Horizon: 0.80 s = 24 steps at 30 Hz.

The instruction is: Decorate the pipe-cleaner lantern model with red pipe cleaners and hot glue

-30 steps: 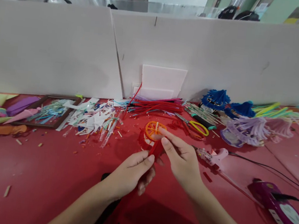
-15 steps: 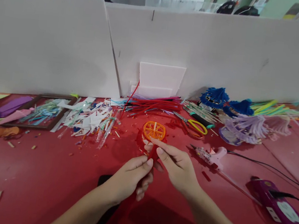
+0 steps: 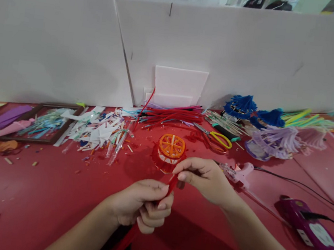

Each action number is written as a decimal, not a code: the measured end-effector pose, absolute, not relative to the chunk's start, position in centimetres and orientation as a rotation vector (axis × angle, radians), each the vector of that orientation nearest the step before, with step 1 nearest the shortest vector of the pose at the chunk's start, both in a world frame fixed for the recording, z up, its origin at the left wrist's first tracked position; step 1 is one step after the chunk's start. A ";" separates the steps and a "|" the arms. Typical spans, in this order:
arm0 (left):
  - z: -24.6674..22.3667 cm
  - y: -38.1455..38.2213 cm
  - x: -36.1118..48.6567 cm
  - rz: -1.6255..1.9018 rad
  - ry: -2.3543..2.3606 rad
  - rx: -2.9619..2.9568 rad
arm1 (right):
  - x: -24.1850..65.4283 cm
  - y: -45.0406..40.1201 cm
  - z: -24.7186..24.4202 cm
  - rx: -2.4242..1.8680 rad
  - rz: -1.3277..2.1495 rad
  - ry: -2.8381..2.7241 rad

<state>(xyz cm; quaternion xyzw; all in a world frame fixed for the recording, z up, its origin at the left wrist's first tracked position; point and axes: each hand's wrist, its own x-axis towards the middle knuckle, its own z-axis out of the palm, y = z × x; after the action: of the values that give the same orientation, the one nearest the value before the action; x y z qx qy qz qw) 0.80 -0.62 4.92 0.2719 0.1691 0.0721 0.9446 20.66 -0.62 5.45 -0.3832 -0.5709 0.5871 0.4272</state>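
A bundle of red pipe cleaners (image 3: 172,183) slants up through my left hand (image 3: 146,204), whose fingers are closed round it. Its lower end trails down to the left, toward the bottom of the view. At the upper tip, the thumb and index finger of my right hand (image 3: 204,180) pinch the red strands. Just beyond my hands sits a round piece with an orange, wheel-like top (image 3: 172,146), white sides and a red fuzzy base. A pink glue gun (image 3: 241,174) lies to the right of my right hand.
Behind the round piece lie more red pipe cleaners (image 3: 171,116) and yellow-handled scissors (image 3: 220,139). Scraps (image 3: 102,131) and a brown frame (image 3: 52,139) are on the left. Blue (image 3: 240,107) and lilac (image 3: 274,142) fuzzy pieces and a purple power box (image 3: 307,223) are on the right.
My right hand has shifted slightly right and down, to the bundle's tip. My left hand has moved a little lower, and more of the round piece shows.
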 end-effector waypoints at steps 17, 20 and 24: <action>4.6 0.1 1.3 0.247 0.447 0.544 | 19.3 0.2 4.0 -0.854 1.530 -1.179; 4.5 -0.2 2.3 0.457 0.708 0.633 | 20.1 0.8 5.4 -1.060 1.137 -1.438; 4.6 -0.4 3.3 0.770 0.913 0.834 | 20.7 2.0 6.9 -1.089 0.885 -1.625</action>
<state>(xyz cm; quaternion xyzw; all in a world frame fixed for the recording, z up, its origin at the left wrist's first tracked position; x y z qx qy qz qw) 3.30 -0.42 4.55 0.3812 0.4172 0.3518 0.7462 20.70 1.99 6.93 -0.4457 -0.6653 0.3622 0.4770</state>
